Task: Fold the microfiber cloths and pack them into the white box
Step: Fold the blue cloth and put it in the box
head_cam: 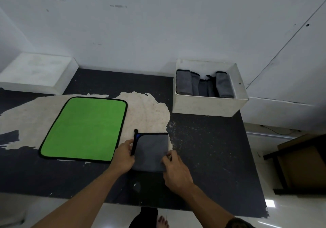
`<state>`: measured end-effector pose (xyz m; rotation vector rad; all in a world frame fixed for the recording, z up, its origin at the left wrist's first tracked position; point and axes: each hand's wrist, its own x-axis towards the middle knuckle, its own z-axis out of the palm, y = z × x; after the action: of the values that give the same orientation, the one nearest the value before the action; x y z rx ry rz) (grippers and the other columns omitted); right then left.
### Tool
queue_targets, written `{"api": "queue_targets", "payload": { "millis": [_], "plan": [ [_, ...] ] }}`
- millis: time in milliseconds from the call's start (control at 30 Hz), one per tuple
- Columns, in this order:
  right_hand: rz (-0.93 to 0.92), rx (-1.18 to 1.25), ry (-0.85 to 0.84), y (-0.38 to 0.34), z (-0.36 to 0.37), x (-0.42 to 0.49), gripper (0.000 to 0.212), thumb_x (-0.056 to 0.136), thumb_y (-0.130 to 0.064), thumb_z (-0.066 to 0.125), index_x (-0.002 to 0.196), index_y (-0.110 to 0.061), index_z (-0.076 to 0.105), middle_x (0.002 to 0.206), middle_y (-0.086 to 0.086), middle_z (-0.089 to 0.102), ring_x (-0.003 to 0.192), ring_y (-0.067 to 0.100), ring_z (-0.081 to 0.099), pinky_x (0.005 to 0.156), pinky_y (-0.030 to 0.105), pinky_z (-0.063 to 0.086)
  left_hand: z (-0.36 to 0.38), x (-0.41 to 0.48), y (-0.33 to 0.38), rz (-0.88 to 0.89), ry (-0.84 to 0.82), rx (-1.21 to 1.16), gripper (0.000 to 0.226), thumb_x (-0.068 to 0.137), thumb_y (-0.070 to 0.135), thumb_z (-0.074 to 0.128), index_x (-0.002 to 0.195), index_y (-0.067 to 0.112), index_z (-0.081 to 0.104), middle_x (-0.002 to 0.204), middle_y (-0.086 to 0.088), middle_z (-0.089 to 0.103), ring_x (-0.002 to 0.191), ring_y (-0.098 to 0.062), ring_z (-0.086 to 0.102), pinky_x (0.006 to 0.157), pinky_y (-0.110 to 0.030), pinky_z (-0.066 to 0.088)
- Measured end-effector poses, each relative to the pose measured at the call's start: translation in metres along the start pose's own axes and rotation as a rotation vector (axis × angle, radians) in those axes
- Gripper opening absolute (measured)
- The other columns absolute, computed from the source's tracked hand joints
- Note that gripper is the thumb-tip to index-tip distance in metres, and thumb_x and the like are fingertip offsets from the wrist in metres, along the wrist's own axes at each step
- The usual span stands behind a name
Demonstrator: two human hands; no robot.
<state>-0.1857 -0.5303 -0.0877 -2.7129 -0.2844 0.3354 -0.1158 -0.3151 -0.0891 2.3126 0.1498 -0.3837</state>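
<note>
- A folded grey cloth [150, 150] lies on the dark table [211, 157], near the front edge and partly on a pale worn patch [146, 109] of the tabletop.
- The left hand [123, 155] grasps the cloth's left side. Its thumb and curled fingers close on the black-trimmed edge, which stands up a little from the table.
- A bit of blue shows at the cloth's far left corner, just under the trim.
- The right hand [173, 167] holds the cloth's right side near the front corner, with the fingers bent over the fabric and the thumb at the edge.
- A green cloth [84, 129] with black trim lies flat and unfolded just left of the grey one. The left hand is right beside its near right corner.
- The white box [210, 104] stands open at the table's far right corner, well apart from the hands.
- Inside it, several folded grey cloths [202, 84] stand side by side in a row.
- A flat white lid [38, 70] sits at the far left corner of the table, against the wall.
- A brown cabinet [299, 166] stands on the floor to the right of the table.
- A bare foot [163, 221] shows on the pale floor below the table's front edge.
</note>
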Motion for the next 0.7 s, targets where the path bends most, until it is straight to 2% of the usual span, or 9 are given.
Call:
{"api": "queue_targets", "payload": {
  "millis": [67, 133, 267, 333, 400, 500, 567, 600, 700],
  "plan": [
    [0.000, 0.005, 0.004, 0.001, 0.001, 0.000, 0.034, 0.089, -0.016, 0.057, 0.122, -0.018, 0.047, 0.135, 0.005, 0.031, 0.108, 0.020, 0.047, 0.084, 0.035, 0.053, -0.001, 0.002, -0.002, 0.008, -0.009, 0.031, 0.064, 0.071, -0.004, 0.063, 0.134, 0.009, 0.053, 0.089, 0.000, 0.063, 0.076, -0.016, 0.061, 0.076, -0.026, 0.051],
    [0.009, 0.012, 0.000, 0.002, 0.002, 0.000, 0.034, 0.089, -0.018, 0.057, 0.122, -0.019, 0.048, 0.134, 0.005, 0.031, 0.107, 0.019, 0.047, 0.084, 0.034, 0.053, -0.001, 0.002, -0.004, 0.015, -0.018, 0.062, 0.068, 0.071, -0.003, 0.062, 0.136, 0.010, 0.051, 0.097, -0.007, 0.063, 0.083, -0.021, 0.061, 0.080, -0.030, 0.052],
    [0.028, 0.018, 0.005, 0.004, 0.003, 0.000, 0.032, 0.090, -0.021, 0.058, 0.120, -0.020, 0.049, 0.132, 0.002, 0.030, 0.107, 0.019, 0.047, 0.084, 0.031, 0.052, 0.000, 0.002, -0.007, 0.024, -0.016, 0.071, 0.070, 0.070, -0.002, 0.065, 0.137, 0.011, 0.050, 0.098, -0.005, 0.061, 0.079, -0.016, 0.060, 0.075, -0.024, 0.048],
    [0.041, 0.021, 0.011, 0.005, 0.003, 0.000, 0.032, 0.089, -0.025, 0.058, 0.120, -0.020, 0.049, 0.131, 0.001, 0.030, 0.110, 0.019, 0.047, 0.086, 0.031, 0.052, 0.000, 0.001, -0.009, 0.029, -0.012, 0.076, 0.071, 0.070, 0.001, 0.069, 0.138, 0.012, 0.050, 0.103, -0.005, 0.059, 0.083, -0.016, 0.059, 0.077, -0.024, 0.047],
    [0.048, 0.005, 0.029, 0.005, 0.002, 0.000, 0.038, 0.087, -0.042, 0.059, 0.119, -0.022, 0.052, 0.130, 0.000, 0.031, 0.113, 0.017, 0.045, 0.089, 0.031, 0.051, 0.000, 0.000, -0.006, 0.042, 0.008, 0.106, 0.072, 0.073, 0.011, 0.074, 0.140, 0.014, 0.047, 0.114, -0.007, 0.055, 0.095, -0.021, 0.059, 0.084, -0.029, 0.049],
    [0.089, -0.011, 0.137, 0.000, -0.003, 0.005, 0.055, 0.084, -0.067, 0.047, 0.112, -0.022, 0.058, 0.127, 0.000, 0.038, 0.113, 0.017, 0.042, 0.091, 0.033, 0.047, 0.000, -0.002, 0.004, 0.169, 0.171, 0.280, 0.071, 0.079, 0.031, 0.073, 0.141, 0.017, 0.044, 0.128, -0.009, 0.048, 0.113, -0.027, 0.051, 0.090, -0.040, 0.049],
    [0.082, -0.031, 0.223, -0.009, -0.004, 0.014, 0.051, 0.089, -0.064, 0.041, 0.113, -0.022, 0.058, 0.135, 0.004, 0.041, 0.120, 0.022, 0.042, 0.093, 0.037, 0.044, 0.002, 0.000, 0.014, 0.299, 0.252, 0.430, 0.068, 0.083, 0.037, 0.066, 0.144, 0.019, 0.041, 0.140, -0.011, 0.043, 0.125, -0.030, 0.043, 0.097, -0.046, 0.045],
    [0.070, -0.035, 0.232, -0.014, -0.004, 0.020, 0.048, 0.093, -0.059, 0.040, 0.119, -0.021, 0.055, 0.143, 0.006, 0.038, 0.127, 0.025, 0.040, 0.098, 0.041, 0.043, 0.005, 0.002, 0.019, 0.347, 0.239, 0.500, 0.067, 0.087, 0.038, 0.061, 0.147, 0.020, 0.037, 0.148, -0.012, 0.037, 0.133, -0.032, 0.037, 0.101, -0.049, 0.041],
    [0.060, -0.010, 0.127, -0.023, 0.003, 0.041, 0.052, 0.098, -0.042, 0.040, 0.146, -0.020, 0.035, 0.162, 0.009, 0.012, 0.148, 0.028, 0.014, 0.115, 0.053, 0.025, 0.022, 0.008, 0.019, 0.413, 0.044, 0.658, 0.064, 0.098, 0.038, 0.044, 0.155, 0.024, 0.018, 0.163, -0.011, 0.003, 0.149, -0.034, 0.008, 0.114, -0.052, 0.021]
  ]
}}
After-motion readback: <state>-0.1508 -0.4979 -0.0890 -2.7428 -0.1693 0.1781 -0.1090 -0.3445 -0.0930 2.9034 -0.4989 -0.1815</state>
